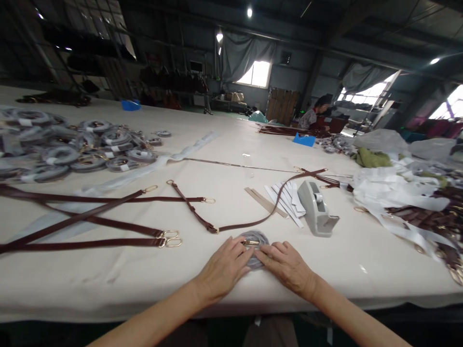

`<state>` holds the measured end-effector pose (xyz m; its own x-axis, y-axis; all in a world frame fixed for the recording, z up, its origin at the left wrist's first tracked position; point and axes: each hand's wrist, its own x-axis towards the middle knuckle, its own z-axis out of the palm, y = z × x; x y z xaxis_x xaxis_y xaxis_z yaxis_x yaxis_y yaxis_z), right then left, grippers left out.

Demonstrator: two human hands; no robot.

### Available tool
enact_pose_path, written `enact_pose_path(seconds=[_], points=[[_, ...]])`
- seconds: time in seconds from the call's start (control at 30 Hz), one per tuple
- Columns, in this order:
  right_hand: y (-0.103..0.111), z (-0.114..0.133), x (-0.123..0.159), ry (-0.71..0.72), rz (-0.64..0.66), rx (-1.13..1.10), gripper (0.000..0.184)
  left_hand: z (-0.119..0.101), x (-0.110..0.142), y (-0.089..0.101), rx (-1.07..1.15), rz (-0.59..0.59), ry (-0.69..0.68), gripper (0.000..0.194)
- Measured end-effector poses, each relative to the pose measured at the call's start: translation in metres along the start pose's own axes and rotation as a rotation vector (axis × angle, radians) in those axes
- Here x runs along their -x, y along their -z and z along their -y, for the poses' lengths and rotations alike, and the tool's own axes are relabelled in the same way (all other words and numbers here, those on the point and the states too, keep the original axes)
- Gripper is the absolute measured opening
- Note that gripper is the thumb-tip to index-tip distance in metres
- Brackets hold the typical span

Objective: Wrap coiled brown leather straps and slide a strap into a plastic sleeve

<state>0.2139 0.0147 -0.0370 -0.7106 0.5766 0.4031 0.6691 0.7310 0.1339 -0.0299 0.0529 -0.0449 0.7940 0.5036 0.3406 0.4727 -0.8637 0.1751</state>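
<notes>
A coiled strap wrapped in grey film point(253, 239) lies near the table's front edge, a gold clasp showing at its middle. My left hand point(224, 268) presses on its left side and my right hand point(285, 266) on its right, fingertips of both meeting over the coil. A long brown leather strap point(249, 222) with gold hardware curves away just behind the coil toward the back right.
A grey tape dispenser point(317, 208) and white paper strips point(287, 196) sit behind my right hand. Brown straps with gold clasps point(90, 226) lie left. Wrapped coils point(65, 149) pile far left. White film and straps point(408, 202) heap right. A person point(314, 115) sits far back.
</notes>
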Motion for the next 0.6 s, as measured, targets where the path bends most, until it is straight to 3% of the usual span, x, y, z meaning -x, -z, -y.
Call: enact_pose_path(seconds=[0.1,0.33,0.47,0.53,0.6], points=[[-0.005,0.002,-0.002,-0.015,-0.04,-0.04,0.037,-0.006,-0.002,0.002,-0.01,0.006,0.048,0.045],[-0.009,0.011,-0.005,-0.092,-0.079,-0.078,0.03,-0.026,-0.014,0.022,-0.129,0.102,0.2,0.019],[-0.012,0.017,-0.004,-0.144,-0.063,-0.131,0.033,-0.033,-0.011,0.013,-0.133,0.31,0.321,0.042],[-0.009,0.02,-0.006,-0.175,-0.033,-0.159,0.035,-0.032,-0.006,0.001,-0.117,0.336,0.359,0.054],[-0.002,0.021,-0.009,-0.23,0.027,-0.232,0.034,-0.029,0.0,-0.01,-0.117,0.294,0.345,0.055]])
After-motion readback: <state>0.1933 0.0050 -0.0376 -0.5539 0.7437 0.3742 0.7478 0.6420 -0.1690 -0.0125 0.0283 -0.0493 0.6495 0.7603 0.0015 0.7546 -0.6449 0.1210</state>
